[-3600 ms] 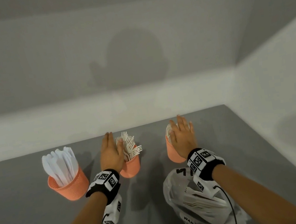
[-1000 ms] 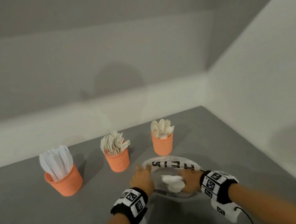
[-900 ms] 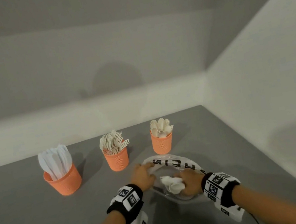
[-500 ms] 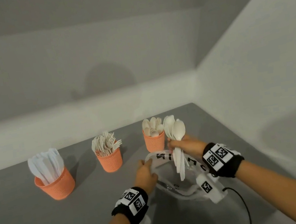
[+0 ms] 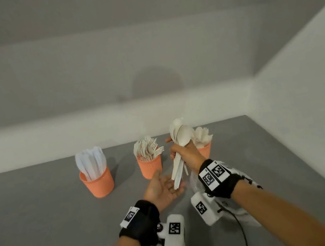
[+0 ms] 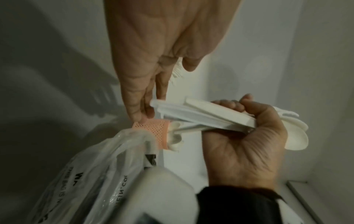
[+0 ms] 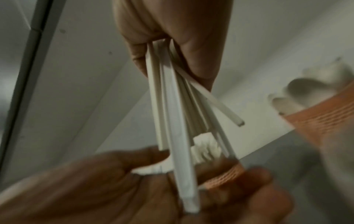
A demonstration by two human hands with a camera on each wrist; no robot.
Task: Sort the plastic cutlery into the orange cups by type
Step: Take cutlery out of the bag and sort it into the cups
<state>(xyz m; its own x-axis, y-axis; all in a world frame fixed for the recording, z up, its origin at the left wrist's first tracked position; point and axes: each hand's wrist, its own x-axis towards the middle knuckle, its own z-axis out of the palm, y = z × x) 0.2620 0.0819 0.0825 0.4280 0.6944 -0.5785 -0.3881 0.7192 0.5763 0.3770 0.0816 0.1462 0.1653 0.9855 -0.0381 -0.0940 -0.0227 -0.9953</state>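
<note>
My right hand [image 5: 180,152] grips a bundle of white plastic spoons [image 5: 181,135], bowls up and handles hanging down, in front of the right orange cup [image 5: 205,151], which holds spoons. My left hand [image 5: 167,186] lies open, palm up, just under the handle ends. The wrist views show the spoon handles [image 7: 172,106] fanned out of my right fist, their tips [image 6: 159,104] at my left fingers [image 6: 141,98]. The middle cup [image 5: 150,168] holds forks. The left cup [image 5: 98,183] holds knives.
A clear plastic bag [image 5: 247,207] with black print lies on the grey table [image 5: 44,216], mostly behind my right wrist, and shows as the bag [image 6: 91,174] in the left wrist view. White walls close the table at the back and right.
My right hand has lifted the spoon bundle up out of the bag towards the cups. My left hand has let go of the bag and turned palm up under the handles.
</note>
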